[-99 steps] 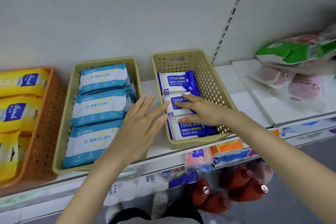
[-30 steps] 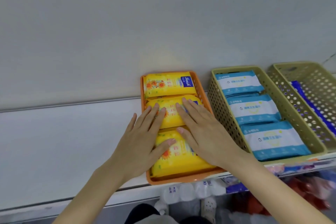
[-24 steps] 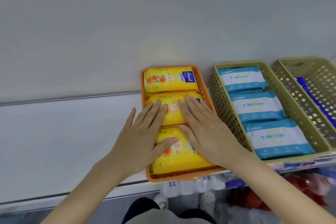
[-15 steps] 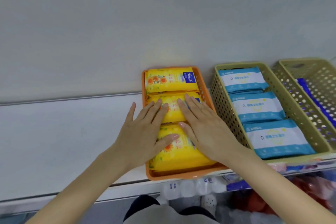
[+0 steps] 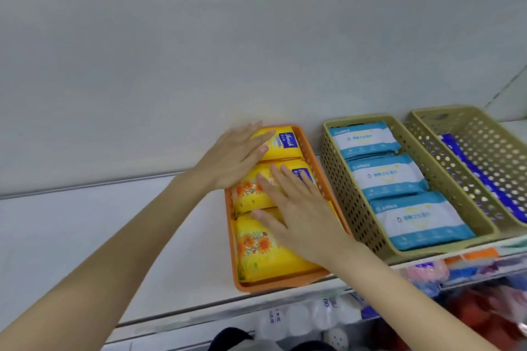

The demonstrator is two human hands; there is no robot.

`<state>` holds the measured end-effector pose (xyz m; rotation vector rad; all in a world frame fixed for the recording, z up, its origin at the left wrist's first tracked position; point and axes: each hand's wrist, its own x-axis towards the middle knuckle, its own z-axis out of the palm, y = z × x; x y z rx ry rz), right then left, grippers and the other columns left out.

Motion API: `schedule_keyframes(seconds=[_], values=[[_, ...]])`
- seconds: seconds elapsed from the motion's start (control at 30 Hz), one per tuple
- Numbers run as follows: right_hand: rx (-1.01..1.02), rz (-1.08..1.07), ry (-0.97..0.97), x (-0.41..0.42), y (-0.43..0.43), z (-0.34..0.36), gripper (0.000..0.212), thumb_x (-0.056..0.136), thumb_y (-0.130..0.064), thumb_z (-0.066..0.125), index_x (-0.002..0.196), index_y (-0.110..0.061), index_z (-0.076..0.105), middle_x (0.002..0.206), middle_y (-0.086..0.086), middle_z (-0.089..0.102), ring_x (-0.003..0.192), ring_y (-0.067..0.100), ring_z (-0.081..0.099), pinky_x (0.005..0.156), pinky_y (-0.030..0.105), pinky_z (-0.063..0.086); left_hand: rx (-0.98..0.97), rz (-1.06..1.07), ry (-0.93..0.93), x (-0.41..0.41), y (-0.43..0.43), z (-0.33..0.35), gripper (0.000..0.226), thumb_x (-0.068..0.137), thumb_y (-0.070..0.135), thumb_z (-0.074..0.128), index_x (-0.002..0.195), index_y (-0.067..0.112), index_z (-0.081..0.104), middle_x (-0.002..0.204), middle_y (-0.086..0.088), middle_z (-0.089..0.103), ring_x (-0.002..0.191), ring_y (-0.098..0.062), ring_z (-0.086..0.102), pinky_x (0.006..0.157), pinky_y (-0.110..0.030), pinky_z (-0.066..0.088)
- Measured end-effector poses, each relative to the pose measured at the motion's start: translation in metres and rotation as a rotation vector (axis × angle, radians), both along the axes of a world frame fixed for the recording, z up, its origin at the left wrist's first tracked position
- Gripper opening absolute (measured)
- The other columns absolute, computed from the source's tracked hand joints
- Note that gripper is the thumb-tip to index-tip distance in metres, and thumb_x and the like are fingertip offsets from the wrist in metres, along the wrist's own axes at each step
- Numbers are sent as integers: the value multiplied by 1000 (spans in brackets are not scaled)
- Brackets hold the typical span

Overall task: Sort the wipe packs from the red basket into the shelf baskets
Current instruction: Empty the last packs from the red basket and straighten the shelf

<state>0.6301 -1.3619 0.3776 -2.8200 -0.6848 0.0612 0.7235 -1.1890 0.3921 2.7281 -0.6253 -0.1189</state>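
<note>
An orange basket (image 5: 285,283) on the white shelf holds three yellow wipe packs (image 5: 258,253) in a row. My left hand (image 5: 235,155) lies flat with straight fingers on the rear yellow pack. My right hand (image 5: 299,214) rests flat on the middle and front yellow packs. To the right, an olive basket (image 5: 355,214) holds three light-blue and white wipe packs (image 5: 416,219). A second olive basket (image 5: 484,151) at the far right holds dark-blue packs (image 5: 482,179), partly cut off by the frame edge. The red basket is out of sight.
The white shelf (image 5: 114,236) stretches bare to the left of the orange basket, with a grey wall panel behind. Below the shelf edge sit white bottles (image 5: 299,316) and red items (image 5: 482,313) on a lower level.
My left hand slid from the middle yellow pack back to the rear pack. My right hand stayed on the middle and front packs. Earlier, both hands were at the dark-blue pack basket.
</note>
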Motion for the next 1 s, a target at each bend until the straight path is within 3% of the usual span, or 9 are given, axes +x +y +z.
schedule_keyframes(seconds=[0.1,0.2,0.53,0.6,0.7,0.77,0.83,0.9,1.0], values=[[-73,-12,-34,-2,1,-4,78,86,-70,0,152,-31,10,160,0,5,148,16,-4,120,39,-2,126,-70,31,3,-1,-15,47,102,40,15,149,40,7,161,3,-1,147,-15,-7,119,-39,-7],[-85,0,-39,-2,0,-6,78,87,-70,-2,152,-29,9,160,1,4,148,17,-4,120,40,0,129,-94,-21,-3,3,-25,47,102,38,13,147,41,-2,160,4,-7,147,-16,-13,119,-40,-9],[-12,-11,-14,0,0,-11,83,87,-72,5,152,-21,9,160,-3,4,147,9,-5,120,36,-1,83,-64,-35,-5,3,-31,47,102,41,11,148,40,5,160,6,0,147,-14,-8,119,-38,-6],[112,-7,50,-1,-3,-7,81,87,-72,15,152,-25,12,160,-7,4,146,4,-5,120,32,-1,67,-46,1,-5,3,-27,46,102,40,14,148,41,7,160,7,0,147,-13,-8,119,-38,-7],[578,-99,289,0,-23,11,69,87,-68,34,148,-39,20,156,-23,11,142,-8,4,116,21,11,23,33,40,-5,-6,-16,53,97,49,11,149,40,13,160,8,1,147,-10,-6,118,-40,-11],[730,-187,235,5,-57,24,57,90,-63,37,143,-44,29,149,-34,19,136,-16,13,110,9,15,-22,61,-9,-9,-24,-5,63,91,56,6,150,38,15,160,9,2,147,-8,-6,116,-40,-13],[668,-277,136,13,-103,33,51,91,-57,36,140,-42,34,148,-31,22,133,-18,15,105,-1,12,-99,20,-30,-14,-54,5,64,91,60,5,149,36,14,160,10,2,146,-6,-5,116,-38,-11],[427,-317,113,20,-150,33,54,93,-51,34,144,-33,33,154,-18,18,136,-11,9,102,-5,3,-143,-65,-8,-16,-91,10,63,92,60,8,150,36,12,160,8,2,146,-7,-3,117,-37,-7],[-1,-218,123,24,-190,19,72,88,-63,21,151,-29,15,160,-6,1,145,4,-6,116,19,-5,-53,-156,-13,-3,-142,11,55,98,48,20,151,32,11,161,0,2,148,-14,1,120,-42,2]])
